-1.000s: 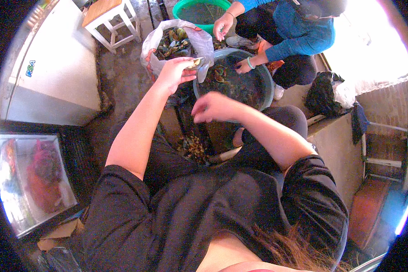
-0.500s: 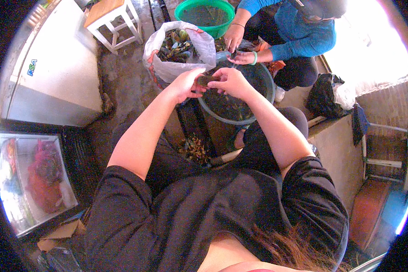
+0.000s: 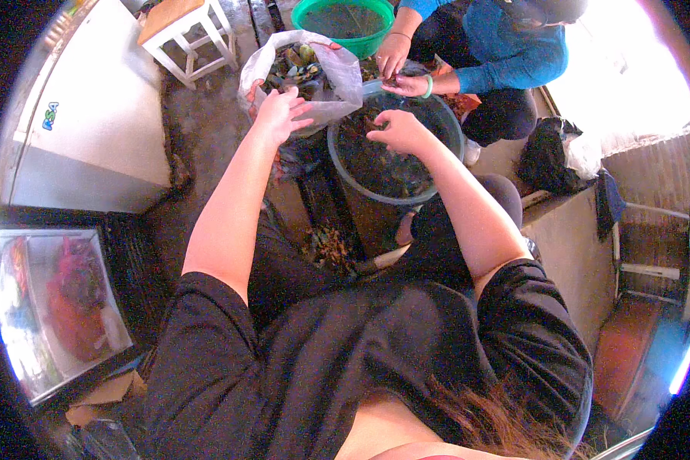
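My left hand (image 3: 282, 116) is at the near rim of a white woven sack (image 3: 337, 100), its fingers spread and no object visible in them. Dark mussels (image 3: 303, 65) with some greenish shells fill the sack's mouth. Over a grey-blue basin (image 3: 334, 157) hangs my right hand (image 3: 400, 132), fingers curled, with a gap between thumb and forefinger; I see nothing held there. Dark contents, too unclear to name, lie in the basin. Across it, a co-worker in a blue sleeve (image 3: 506, 75) holds a small dark thing between both hands (image 3: 402, 77).
Beyond the sack stands a green tub (image 3: 345, 23). A white stool (image 3: 188, 38) with a wooden top is at the far left, near a white cabinet (image 3: 92, 115). Brown scraps (image 3: 330, 249) lie between my legs. A black bag (image 3: 552, 157) sits on the right.
My hands have moved apart: the left toward the sack, the right slightly right over the basin. The dark mussel-like piece held between them is no longer visible.
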Demonstrator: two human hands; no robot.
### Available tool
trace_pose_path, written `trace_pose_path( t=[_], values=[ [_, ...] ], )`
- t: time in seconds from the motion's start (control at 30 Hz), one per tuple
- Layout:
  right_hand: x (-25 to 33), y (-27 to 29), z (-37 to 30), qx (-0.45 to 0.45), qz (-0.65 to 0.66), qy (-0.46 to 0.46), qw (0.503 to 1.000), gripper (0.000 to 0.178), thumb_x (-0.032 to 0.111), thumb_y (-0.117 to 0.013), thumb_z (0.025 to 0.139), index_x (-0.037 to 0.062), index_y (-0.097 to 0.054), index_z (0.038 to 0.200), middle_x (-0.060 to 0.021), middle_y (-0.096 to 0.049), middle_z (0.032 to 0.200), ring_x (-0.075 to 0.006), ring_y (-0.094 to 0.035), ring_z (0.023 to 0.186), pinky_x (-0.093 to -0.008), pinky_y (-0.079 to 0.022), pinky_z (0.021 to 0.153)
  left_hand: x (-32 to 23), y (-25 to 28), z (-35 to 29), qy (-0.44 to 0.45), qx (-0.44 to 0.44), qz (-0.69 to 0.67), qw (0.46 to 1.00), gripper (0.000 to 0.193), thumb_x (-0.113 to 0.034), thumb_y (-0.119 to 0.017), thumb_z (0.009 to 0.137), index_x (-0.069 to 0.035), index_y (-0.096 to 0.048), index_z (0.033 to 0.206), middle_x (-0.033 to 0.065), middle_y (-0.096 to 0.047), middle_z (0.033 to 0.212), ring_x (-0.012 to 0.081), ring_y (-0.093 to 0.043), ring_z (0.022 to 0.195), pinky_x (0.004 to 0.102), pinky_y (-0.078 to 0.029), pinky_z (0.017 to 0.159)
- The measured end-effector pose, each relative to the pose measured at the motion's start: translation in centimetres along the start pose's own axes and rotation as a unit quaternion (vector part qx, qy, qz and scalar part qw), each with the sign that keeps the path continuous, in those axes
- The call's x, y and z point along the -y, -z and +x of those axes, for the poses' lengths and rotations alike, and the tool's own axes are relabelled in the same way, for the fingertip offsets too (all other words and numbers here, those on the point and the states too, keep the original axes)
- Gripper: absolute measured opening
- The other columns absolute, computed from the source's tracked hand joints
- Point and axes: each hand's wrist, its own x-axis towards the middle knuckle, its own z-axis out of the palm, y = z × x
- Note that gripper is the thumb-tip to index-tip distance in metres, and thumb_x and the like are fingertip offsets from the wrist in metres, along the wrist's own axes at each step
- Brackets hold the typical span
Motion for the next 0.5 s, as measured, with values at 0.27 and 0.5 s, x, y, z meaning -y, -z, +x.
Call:
trace_pose_path(
  t=[0.27,0.5],
  values=[
    [-10.0,-5.8,4.0,0.018,-0.156,-0.219,0.963,0.034,0.021,-0.067,0.074,0.0015,-0.066,0.102,-0.0176,-0.065,0.107,-0.0343,-0.062,0.102,-0.0439,-0.049,0.088,0.9,-2.8,-3.5,0.039,0.11,0.294,0.949,0.036,-0.033,-0.054,0.089,-0.012,-0.054,0.118,0.0056,-0.065,0.102,0.0173,-0.062,0.091,0.0419,-0.045,0.082],
    [-15.9,-15.8,1.5,0.095,-0.121,-0.318,0.936,0.043,0.01,-0.065,0.076,0.0109,-0.059,0.119,-0.013,-0.055,0.128,-0.0324,-0.054,0.116,-0.0447,-0.048,0.091,1.6,-3.4,-4.2,0.032,0.149,0.396,0.906,0.033,-0.039,-0.053,0.09,-0.014,-0.059,0.11,0.0017,-0.067,0.1,0.0114,-0.062,0.085,0.03,-0.044,0.073]
  ],
)
